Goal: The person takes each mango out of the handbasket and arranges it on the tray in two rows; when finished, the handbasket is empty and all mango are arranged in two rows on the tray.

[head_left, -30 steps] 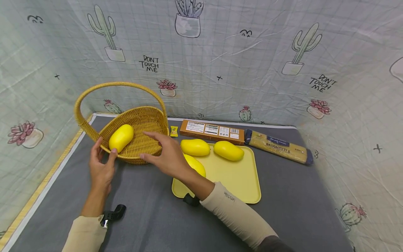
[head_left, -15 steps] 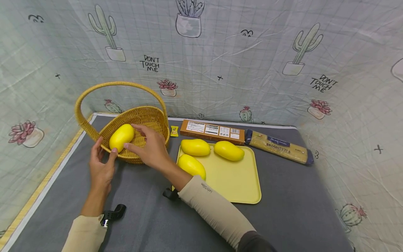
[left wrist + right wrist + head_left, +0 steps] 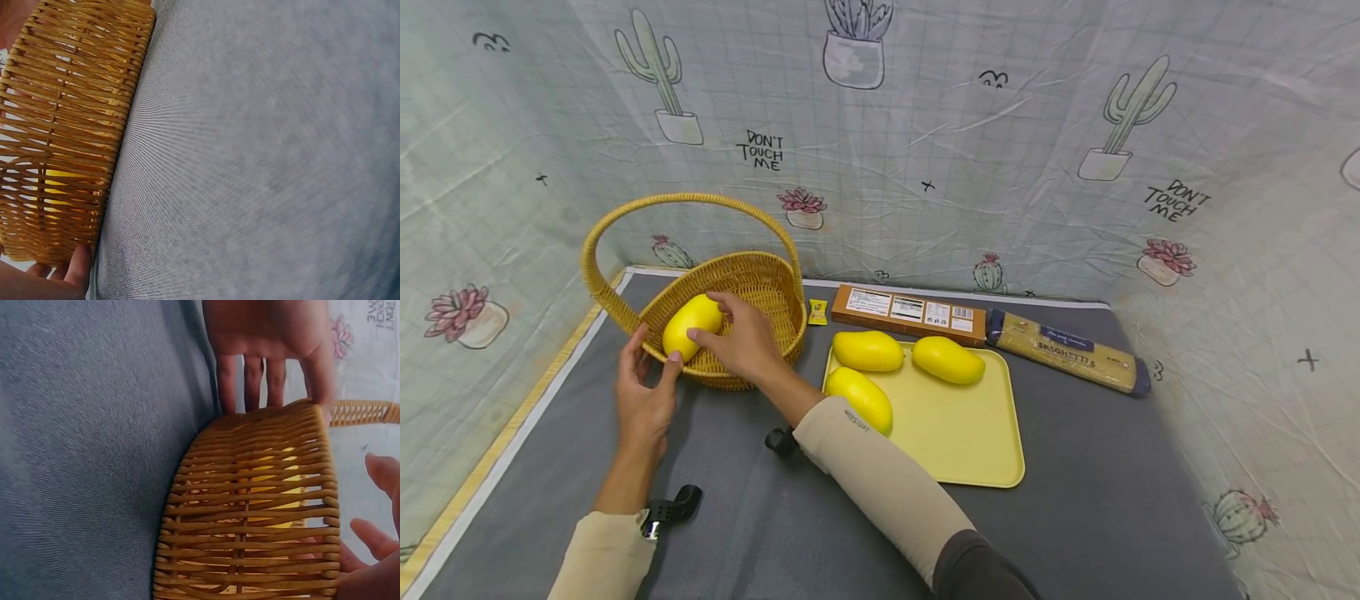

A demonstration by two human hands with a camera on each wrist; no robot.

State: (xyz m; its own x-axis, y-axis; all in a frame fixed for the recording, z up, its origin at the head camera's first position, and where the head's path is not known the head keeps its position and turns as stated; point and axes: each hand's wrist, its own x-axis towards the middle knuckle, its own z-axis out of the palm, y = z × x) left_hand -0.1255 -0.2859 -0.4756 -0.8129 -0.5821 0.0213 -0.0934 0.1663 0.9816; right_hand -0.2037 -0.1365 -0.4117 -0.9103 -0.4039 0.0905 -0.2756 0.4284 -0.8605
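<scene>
A yellow mango (image 3: 683, 332) lies in the left part of the wicker basket (image 3: 760, 275), which has a tall arched handle. My left hand (image 3: 646, 400) grips the basket's left end, with the thumb at the rim; the right wrist view shows its fingers against the outer weave. My right hand (image 3: 747, 340) reaches over the near rim. Its thumb and forefinger touch the mango from the right, while other fingers are partly hidden inside the basket. In the left wrist view, the basket's woven wall (image 3: 75, 106) covers most of the mango.
Right of the basket, a pale yellow tray (image 3: 962, 450) bears three more mangoes (image 3: 947, 360). Behind it lie a brown box (image 3: 910, 315), a spaghetti pack (image 3: 1067, 352) and a small yellow packet (image 3: 817, 312). A patterned cloth (image 3: 880, 167) hangs along the back.
My right hand has moved left across the basket to the mango, and its thumb and forefinger have come against it. The left hand has kept its hold on the basket.
</scene>
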